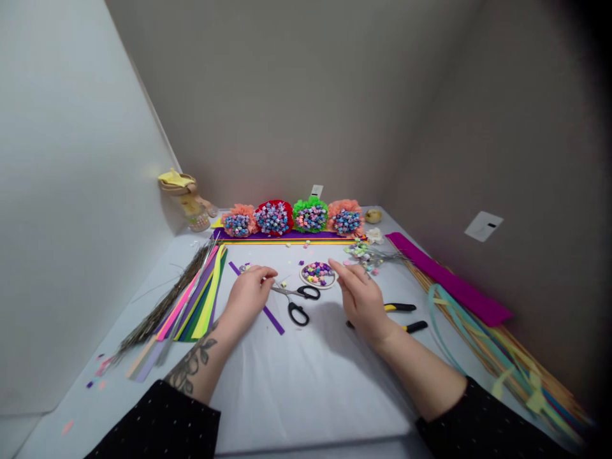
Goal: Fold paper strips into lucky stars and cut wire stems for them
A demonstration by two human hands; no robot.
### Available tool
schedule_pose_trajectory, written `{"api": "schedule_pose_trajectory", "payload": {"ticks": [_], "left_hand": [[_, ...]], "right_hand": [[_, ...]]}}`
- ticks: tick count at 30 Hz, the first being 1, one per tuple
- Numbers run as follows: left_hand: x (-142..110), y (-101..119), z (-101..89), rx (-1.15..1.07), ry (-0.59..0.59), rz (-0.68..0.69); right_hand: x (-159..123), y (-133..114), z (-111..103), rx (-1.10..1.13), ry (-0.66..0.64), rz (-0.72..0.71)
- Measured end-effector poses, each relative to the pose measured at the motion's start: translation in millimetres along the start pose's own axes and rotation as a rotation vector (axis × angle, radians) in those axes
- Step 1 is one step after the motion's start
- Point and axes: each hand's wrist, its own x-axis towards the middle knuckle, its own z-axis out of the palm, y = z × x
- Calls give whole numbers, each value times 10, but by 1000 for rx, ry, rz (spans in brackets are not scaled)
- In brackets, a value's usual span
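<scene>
Landmark: black-handled scissors (pixel 297 301) lie open on the white-covered desk (pixel 306 395), between the hands, blades pointing toward the left hand.

Left hand: the left hand (pixel 247 298) is curled, fingers together, just left of the scissors and above a purple paper strip (pixel 273 322); the strip runs beneath the hand. Whether the fingers pinch anything is too small to tell.

Right hand: the right hand (pixel 362 301) is right of the scissors, fingers lightly gathered and reaching toward a round hoop dish of paper stars (pixel 318 274). They are beside its rim; no held item can be made out.

Things: the hoop dish sits just beyond the scissors, filled with small purple, pink and yellow stars.

Rest: beyond the scissors stands a row of crepe-paper flowers topped with stars (pixel 292 218). To their left lie coloured paper strips (pixel 198 299) and a bundle of dry twigs (pixel 165 299); to their right lie yellow-handled pliers (pixel 399 307), a magenta paper band (pixel 449 277) and bamboo sticks (pixel 526 376).
</scene>
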Motion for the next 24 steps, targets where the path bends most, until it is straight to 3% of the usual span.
{"api": "schedule_pose_trajectory", "payload": {"ticks": [5,13,18,24], "left_hand": [[85,-57,133,296,-142,99],[100,-105,262,323,-155,156],[83,-209,289,120,-31,202],[38,-179,312,-345,134,69]], "right_hand": [[25,148,106,-141,-110,85],[-86,-122,273,-64,-161,-79],[-2,-249,388,-193,-282,-32],[20,-234,487,-216,-254,15]]}}
